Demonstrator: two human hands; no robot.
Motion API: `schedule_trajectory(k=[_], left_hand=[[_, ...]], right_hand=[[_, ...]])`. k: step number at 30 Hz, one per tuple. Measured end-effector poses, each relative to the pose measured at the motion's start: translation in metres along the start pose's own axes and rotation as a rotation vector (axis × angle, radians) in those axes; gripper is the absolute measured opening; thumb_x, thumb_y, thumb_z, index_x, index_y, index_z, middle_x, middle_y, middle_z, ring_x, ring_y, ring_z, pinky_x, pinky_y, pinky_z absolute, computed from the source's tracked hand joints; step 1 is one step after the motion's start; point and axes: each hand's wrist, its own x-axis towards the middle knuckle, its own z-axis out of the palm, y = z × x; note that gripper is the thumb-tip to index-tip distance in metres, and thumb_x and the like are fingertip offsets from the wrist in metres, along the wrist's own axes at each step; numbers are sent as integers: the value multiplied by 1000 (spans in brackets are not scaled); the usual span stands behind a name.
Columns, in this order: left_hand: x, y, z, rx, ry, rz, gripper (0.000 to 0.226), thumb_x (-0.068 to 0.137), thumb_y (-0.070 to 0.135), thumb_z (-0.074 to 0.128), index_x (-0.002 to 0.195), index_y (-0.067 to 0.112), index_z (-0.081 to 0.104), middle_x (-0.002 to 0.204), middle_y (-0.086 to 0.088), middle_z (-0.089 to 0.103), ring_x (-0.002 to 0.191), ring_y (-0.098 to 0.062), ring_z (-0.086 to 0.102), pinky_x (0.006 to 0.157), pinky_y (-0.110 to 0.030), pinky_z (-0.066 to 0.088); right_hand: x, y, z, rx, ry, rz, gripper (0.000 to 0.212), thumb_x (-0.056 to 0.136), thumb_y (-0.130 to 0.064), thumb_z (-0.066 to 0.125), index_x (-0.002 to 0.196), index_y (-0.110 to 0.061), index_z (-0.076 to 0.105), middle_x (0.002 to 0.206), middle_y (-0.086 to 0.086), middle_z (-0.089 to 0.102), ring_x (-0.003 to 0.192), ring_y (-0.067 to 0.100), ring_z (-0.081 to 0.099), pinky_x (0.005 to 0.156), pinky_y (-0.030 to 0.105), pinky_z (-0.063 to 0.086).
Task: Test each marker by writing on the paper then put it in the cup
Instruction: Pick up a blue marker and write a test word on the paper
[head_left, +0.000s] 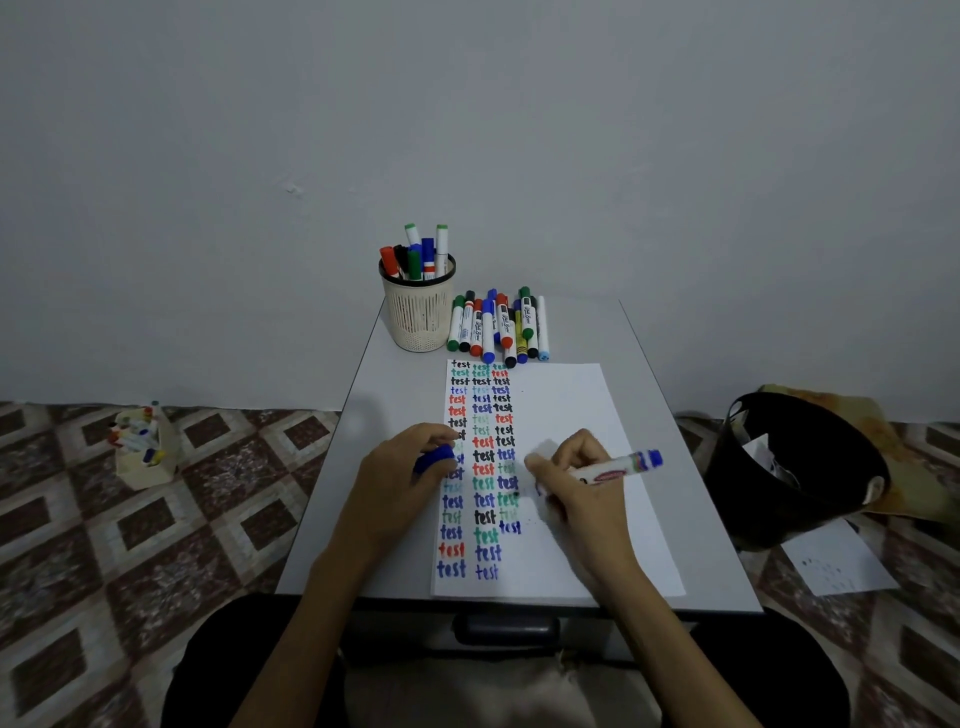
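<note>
While the right hand (576, 483) pinches a white marker (618, 467) with a blue rear end between thumb and curled fingers, the barrel slants up and away to that hand's right. The writing end points down at the paper (571, 405), but it is blurred and partly covered, so contact cannot be confirmed. The left hand (410, 467), just across the columns of written "test" words, curls its fingers round a blue cap (434, 458) and rests on the paper's left edge. The paper lies flat on the grey surface (691, 519) under both hands. Beyond the hands, past the paper's far edge, a row of capped markers (498, 327) lies side by side. To the left of that row stands the cup (418, 317), with several markers upright in it. Well to the right of the right hand, a black bin (795, 467) sits on the patterned floor. A small box of markers (140, 447) sits on the floor, well left of the left hand.
</note>
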Motion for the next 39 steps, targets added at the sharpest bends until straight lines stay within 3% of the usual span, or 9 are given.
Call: schedule_trajectory(k=[2,6,10,13,16,23,28,33,39], left_hand=[[0,3,-2,-63,-24,3,24,85,30,62,107,22,58,99,19,61,92,-2,62,74,-14,54],[0,4,-5,-220,-54,-75,23,78,18,72,95,27,61,98,16,66,92,-3,64,73,-16,54],[-2,2,-7,-382,-67,-116,20,74,10,74,92,16,68,94,7,70,95,-14,67,75,-25,57],[-2,3,-8,-438,-68,-125,19,72,9,75,89,18,70,94,5,71,94,-16,68,75,-28,57],[-2,7,-9,-487,-94,-150,20,71,12,75,87,23,69,94,5,72,94,-17,68,73,-27,58],[-3,11,-13,-524,-162,-137,20,69,16,73,88,22,70,95,2,71,94,-18,68,73,-29,58],[-3,10,-14,-571,-74,-158,17,69,12,72,84,19,73,89,-2,73,92,-21,68,72,-28,58],[-3,9,-12,-518,-50,-181,17,66,15,74,83,15,73,85,-2,73,83,-21,70,71,-30,59],[-5,8,-11,-383,-27,-28,20,68,26,81,84,17,71,79,0,70,74,-17,69,65,-26,57]], right_hand=[[1,-1,-2,103,-1,11,29,80,7,69,74,-4,43,71,17,54,58,15,55,54,25,49],[0,0,-4,159,-97,54,16,79,-7,67,89,1,58,98,24,65,95,36,68,77,48,57],[0,-2,-3,184,-109,81,12,79,-5,59,87,3,58,84,23,69,69,33,68,60,36,58],[0,-1,-3,134,-85,52,6,86,6,57,83,2,54,78,19,68,61,30,67,57,33,57],[1,-1,-3,130,-83,49,10,87,11,53,82,3,54,79,23,66,61,31,67,56,33,57],[-1,0,1,109,-162,102,14,79,12,65,84,2,56,94,28,69,69,35,69,66,36,60],[-1,6,0,-76,-15,37,13,72,1,78,82,0,69,85,17,73,77,38,71,63,41,60],[1,21,3,-360,-40,-131,10,81,-14,75,90,-14,77,87,2,72,85,19,69,74,40,57],[3,23,5,-413,-60,-160,13,81,-19,73,82,-30,77,81,-4,69,81,17,66,72,42,56]])
